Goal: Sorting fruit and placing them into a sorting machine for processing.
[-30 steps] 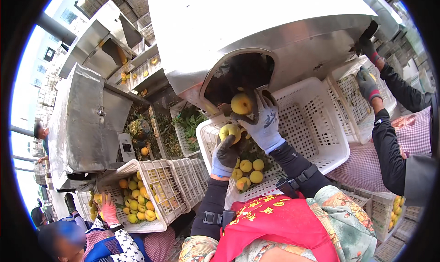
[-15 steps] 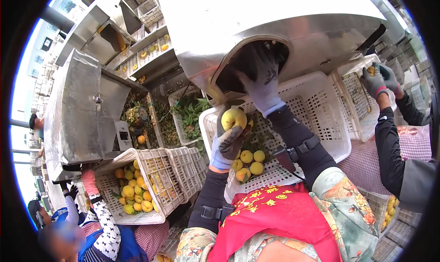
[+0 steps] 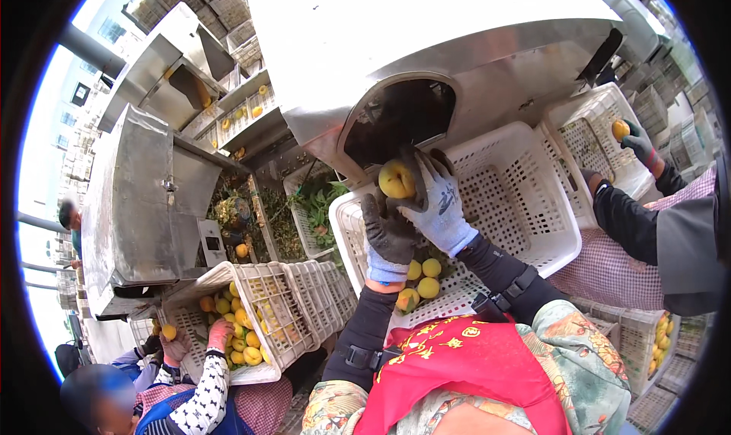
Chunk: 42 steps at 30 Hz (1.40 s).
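Below chute mouth, round peach (image 3: 397, 180) upright.

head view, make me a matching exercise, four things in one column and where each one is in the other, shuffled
Things:
1. yellow fruit
2. left hand
3. white crate
4. co-worker's gloved hand

Places:
A. far right, holding a fruit over another crate
B. below the machine's dark opening, with a few fruits on its floor
C. held up by the right hand at the opening
D. in a dark glove, just under the raised fruit

Pairs: 1-C, 2-D, 3-B, 4-A
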Available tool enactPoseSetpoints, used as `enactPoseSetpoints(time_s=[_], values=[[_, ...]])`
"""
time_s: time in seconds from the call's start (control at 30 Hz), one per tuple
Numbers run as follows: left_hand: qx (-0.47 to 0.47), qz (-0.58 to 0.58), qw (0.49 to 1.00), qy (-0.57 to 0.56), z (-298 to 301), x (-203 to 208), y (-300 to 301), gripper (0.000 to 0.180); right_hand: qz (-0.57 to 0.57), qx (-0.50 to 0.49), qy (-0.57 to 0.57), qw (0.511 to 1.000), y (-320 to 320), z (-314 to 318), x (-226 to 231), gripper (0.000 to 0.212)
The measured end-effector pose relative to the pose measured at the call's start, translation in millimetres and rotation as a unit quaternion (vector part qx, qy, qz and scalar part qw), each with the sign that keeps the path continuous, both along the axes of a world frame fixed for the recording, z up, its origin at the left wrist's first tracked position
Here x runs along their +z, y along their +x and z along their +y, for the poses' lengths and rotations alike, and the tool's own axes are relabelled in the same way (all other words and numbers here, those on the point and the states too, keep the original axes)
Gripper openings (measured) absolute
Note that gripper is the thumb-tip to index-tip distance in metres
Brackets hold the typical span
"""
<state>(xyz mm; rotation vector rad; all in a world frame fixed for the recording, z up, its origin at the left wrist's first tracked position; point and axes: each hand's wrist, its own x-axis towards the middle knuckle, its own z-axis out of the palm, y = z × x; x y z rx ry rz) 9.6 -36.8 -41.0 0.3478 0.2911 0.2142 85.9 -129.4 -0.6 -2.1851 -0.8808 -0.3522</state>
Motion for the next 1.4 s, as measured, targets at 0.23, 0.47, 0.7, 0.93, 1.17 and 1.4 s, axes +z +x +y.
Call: enactPoseSetpoints(time_s=[0.23, 0.47, 0.7, 0.93, 1.17, 1.4], values=[[0.085, 0.386, 0.917, 0.055, 16, -81, 3, 0.040, -0.098, -0.033, 0.036, 0.994, 89, 37, -39, 0.085], [-0.056, 0.484, 0.741, 0.461, 42, -223, -19, 0.043, -0.111, 0.070, 0.043, 0.990, 43, 32, -14, 0.057], [-0.271, 0.386, 0.273, 0.838, 23, -208, 13, 0.068, 0.194, 0.066, -0.208, 0.956, -1, -11, -211, 0.063], [-0.200, 0.376, 0.250, 0.870, 19, -262, 11, 0.076, 0.281, 0.029, -0.337, 0.898, -2, 1, -271, 0.087], [-0.221, 0.365, 0.325, 0.844, 29, -223, 16, 0.064, 0.320, 0.058, -0.059, 0.944, 9, -39, -162, 0.087], [-0.166, 0.261, 0.790, 0.530, 42, -143, 5, 0.060, 0.106, 0.069, -0.004, 0.992, 25, -15, -2, 0.084]])
